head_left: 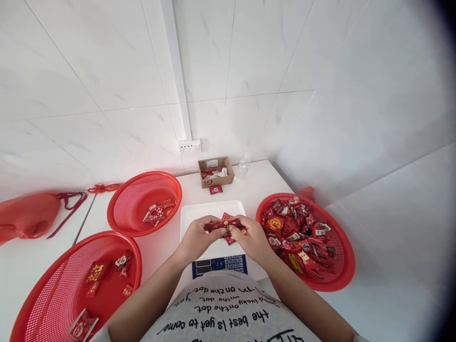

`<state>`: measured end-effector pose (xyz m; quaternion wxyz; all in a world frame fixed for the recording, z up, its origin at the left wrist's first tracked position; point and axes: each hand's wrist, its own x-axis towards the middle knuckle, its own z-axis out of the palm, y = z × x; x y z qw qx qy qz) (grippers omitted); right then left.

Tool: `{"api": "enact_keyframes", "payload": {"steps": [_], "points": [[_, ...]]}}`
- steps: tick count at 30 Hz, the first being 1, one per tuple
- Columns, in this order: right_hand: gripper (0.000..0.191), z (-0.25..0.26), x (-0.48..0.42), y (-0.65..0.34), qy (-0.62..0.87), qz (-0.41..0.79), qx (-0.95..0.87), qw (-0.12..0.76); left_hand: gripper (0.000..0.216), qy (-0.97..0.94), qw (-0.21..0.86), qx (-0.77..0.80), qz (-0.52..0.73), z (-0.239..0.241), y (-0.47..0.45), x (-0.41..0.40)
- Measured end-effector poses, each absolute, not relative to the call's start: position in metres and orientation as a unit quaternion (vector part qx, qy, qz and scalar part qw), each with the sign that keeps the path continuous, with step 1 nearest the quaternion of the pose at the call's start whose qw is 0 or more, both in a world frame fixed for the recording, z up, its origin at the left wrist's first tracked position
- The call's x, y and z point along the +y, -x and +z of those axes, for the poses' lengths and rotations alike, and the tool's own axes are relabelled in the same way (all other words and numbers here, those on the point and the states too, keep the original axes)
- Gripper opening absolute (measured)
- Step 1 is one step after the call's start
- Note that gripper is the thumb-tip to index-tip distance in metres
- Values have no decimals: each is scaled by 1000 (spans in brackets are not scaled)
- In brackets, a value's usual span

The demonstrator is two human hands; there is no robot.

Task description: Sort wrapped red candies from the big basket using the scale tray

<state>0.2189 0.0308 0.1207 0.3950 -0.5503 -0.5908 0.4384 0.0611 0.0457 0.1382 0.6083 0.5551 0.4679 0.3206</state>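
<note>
My left hand (202,238) and my right hand (250,235) meet over a white weighing scale (192,211). Between them, both hands grip a red wrapped packet (223,226), with the thumbs nearly touching on top of it. More red packets (230,240) show just behind and below the fingers; whether they lie on the scale or are held too, I cannot tell. The scale's blue keypad panel (220,267) shows close to my body. To the right of my right hand, a red basket (347,259) holds many red wrapped packets.
Two red mesh baskets, a farther one (123,202) and a nearer one (39,289), stand at left with a few packets inside. Behind the scale sit a small cardboard box (217,181), one packet (215,190) and a clear plastic bottle (242,168). A red bag (28,216) lies far left.
</note>
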Motion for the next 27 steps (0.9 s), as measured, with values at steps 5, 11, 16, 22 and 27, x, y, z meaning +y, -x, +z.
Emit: {"api": "enact_keyframes", "payload": {"steps": [5, 11, 16, 22, 27], "points": [[12, 116, 33, -221, 522, 493, -566, 405, 17, -565, 611, 460, 310, 130, -55, 46], [10, 112, 33, -220, 513, 525, -560, 385, 13, -581, 582, 483, 300, 138, -59, 41], [11, 116, 31, -218, 508, 527, -559, 390, 10, -569, 589, 480, 314, 136, -59, 42], [12, 117, 29, -219, 519, 517, -564, 380, 10, -566, 593, 482, 310, 137, -60, 42], [12, 121, 31, -225, 499, 531, -593, 341, 14, -605, 590, 460, 274, 137, -58, 43]]}}
